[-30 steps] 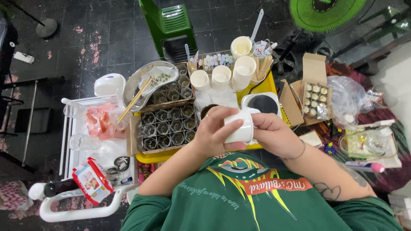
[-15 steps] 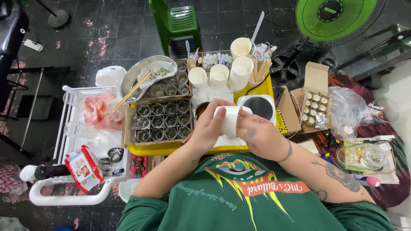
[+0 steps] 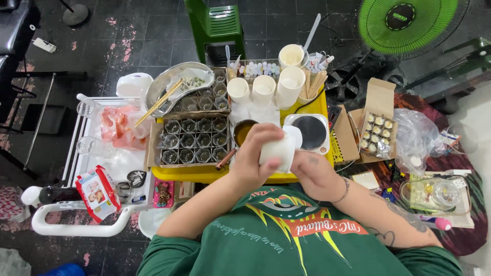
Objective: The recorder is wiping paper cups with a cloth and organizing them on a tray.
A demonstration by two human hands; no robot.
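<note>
Both hands hold one white paper cup (image 3: 279,152) in front of my chest, above the front edge of a yellow table (image 3: 204,174). My left hand (image 3: 253,153) wraps the cup's side from the left. My right hand (image 3: 309,171) grips it from the right and below. Just behind the cup sits a small pan with amber liquid (image 3: 242,131) and a white hot plate with a black top (image 3: 310,133). Stacks of white paper cups (image 3: 266,89) stand further back.
A cardboard tray with several small glass jars (image 3: 194,139) fills the table's left. A metal bowl with chopsticks (image 3: 171,92) lies behind it. A white trolley (image 3: 102,153) stands left, an open box of small items (image 3: 377,134) right, a green fan (image 3: 406,20) and green stool (image 3: 215,23) beyond.
The view has shifted slightly. My hands keep hold of the cup and have turned it a little in front of my chest.
</note>
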